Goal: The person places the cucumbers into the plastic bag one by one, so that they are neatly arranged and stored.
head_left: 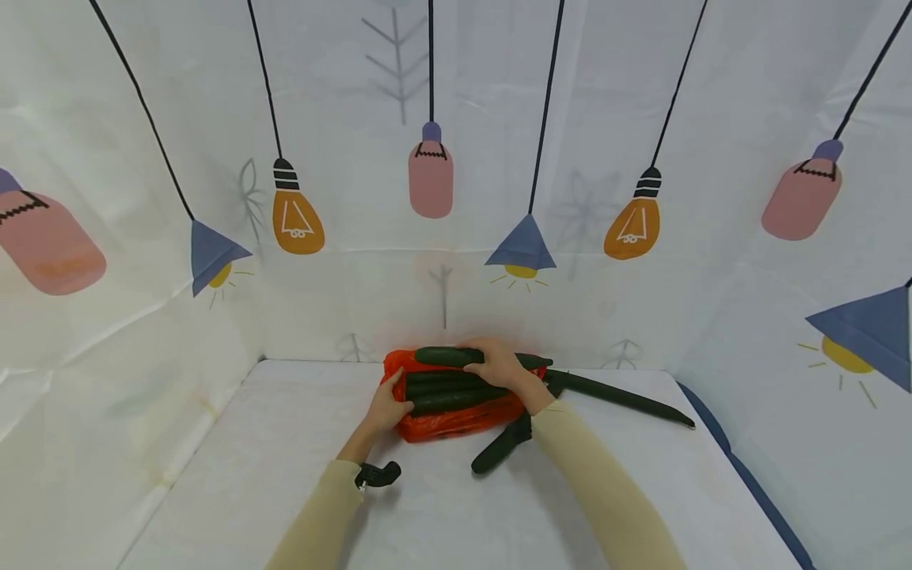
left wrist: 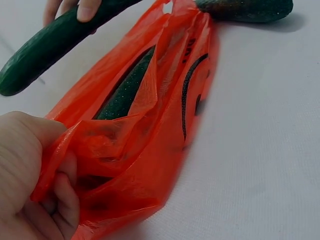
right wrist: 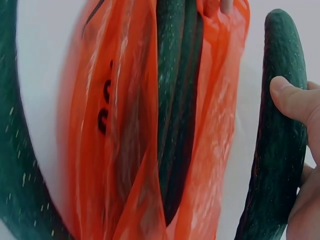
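A red plastic bag [head_left: 426, 430] with black print lies near the back of the white table. Several dark green cucumbers [head_left: 449, 401] lie side by side in its opening. My left hand [head_left: 385, 409] pinches the bag's edge at its left end; thumb and curled fingers on the film show in the left wrist view. My right hand [head_left: 496, 366] grips another cucumber [right wrist: 277, 145], thumb on one side and fingers round the other. This cucumber is beside the bag in the right wrist view, apart from those inside.
To the right of the bag, a long cucumber [head_left: 627, 397] points toward the table's right side. A shorter one [head_left: 502, 451] lies at the bag's front right. White sheets printed with lamps [head_left: 522, 241] hang behind and at both sides. My left wrist wears a black strap [head_left: 378, 474].
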Motion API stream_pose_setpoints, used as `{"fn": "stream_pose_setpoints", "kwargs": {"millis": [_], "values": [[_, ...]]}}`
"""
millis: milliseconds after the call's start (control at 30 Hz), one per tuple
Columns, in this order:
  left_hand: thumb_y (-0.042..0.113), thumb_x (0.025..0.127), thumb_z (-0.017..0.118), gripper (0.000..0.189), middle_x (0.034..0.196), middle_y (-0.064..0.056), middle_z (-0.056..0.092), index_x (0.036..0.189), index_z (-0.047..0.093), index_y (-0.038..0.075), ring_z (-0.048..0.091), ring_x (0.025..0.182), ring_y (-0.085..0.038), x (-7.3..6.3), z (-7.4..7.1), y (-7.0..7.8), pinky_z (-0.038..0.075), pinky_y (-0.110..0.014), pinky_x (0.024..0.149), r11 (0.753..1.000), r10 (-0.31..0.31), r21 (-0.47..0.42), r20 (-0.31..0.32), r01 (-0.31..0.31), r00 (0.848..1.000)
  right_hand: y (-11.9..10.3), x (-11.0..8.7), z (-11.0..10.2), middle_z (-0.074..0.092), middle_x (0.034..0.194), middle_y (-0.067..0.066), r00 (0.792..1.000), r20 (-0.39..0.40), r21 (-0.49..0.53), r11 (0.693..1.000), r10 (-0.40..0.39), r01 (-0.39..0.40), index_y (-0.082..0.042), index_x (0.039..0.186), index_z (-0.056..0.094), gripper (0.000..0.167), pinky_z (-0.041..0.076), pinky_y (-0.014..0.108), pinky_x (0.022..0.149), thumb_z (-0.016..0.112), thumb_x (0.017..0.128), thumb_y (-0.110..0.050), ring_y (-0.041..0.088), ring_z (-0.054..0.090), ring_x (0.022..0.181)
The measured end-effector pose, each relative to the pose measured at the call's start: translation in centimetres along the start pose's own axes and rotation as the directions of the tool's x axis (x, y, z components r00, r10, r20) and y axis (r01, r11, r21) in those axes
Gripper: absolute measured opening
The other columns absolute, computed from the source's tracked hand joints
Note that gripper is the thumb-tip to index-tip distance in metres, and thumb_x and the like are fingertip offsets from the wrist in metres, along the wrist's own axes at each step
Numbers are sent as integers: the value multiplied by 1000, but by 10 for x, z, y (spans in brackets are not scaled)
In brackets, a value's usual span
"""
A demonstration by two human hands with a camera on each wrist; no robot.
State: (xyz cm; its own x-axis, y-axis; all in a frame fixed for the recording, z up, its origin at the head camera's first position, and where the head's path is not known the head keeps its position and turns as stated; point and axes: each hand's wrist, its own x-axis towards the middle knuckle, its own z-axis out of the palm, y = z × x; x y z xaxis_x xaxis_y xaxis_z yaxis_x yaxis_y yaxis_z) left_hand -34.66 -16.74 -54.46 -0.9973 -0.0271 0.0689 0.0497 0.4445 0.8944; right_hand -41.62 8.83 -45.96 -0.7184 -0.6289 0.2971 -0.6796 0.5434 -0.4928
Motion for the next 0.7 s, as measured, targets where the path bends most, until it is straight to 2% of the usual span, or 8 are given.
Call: {"fn": "stream_pose_setpoints", "kwargs": {"millis": [133,333,500,700], "values": [[-5,77,65,81,147,-26,37,150,31,-1,33,134,-38,-2,0,3,31,-55,107,1000,-12,0,-4,12,1000,-5,7,8,63,127,5,999,25,-2,1000,-27,27,-11,129,64,46,43,41,100,74,85,-11,23,56,118],[-4,77,65,81,148,-26,36,150,30,-2,33,134,-38,-5,2,7,32,-55,106,1000,-15,-14,-5,15,1000,-10,16,19,63,127,3,999,49,-14,1000,3,-2,-11,129,63,44,44,39,99,73,86,-14,21,56,117],[-4,77,66,78,146,-27,38,147,32,-8,35,133,-39,-4,3,5,33,-55,105,1000,-22,-8,-19,22,1000,-15,21,27,63,125,0,998,68,-22,1000,-8,9,-15,128,64,43,44,36,99,74,86,-17,19,57,115],[-1,78,67,73,142,-29,41,142,34,-14,38,131,-41,-3,1,4,33,-56,105,1000,-25,16,-23,25,999,-16,25,38,62,128,2,997,81,4,1000,-1,0,-14,129,63,44,43,38,101,73,86,-13,20,55,119]]}}
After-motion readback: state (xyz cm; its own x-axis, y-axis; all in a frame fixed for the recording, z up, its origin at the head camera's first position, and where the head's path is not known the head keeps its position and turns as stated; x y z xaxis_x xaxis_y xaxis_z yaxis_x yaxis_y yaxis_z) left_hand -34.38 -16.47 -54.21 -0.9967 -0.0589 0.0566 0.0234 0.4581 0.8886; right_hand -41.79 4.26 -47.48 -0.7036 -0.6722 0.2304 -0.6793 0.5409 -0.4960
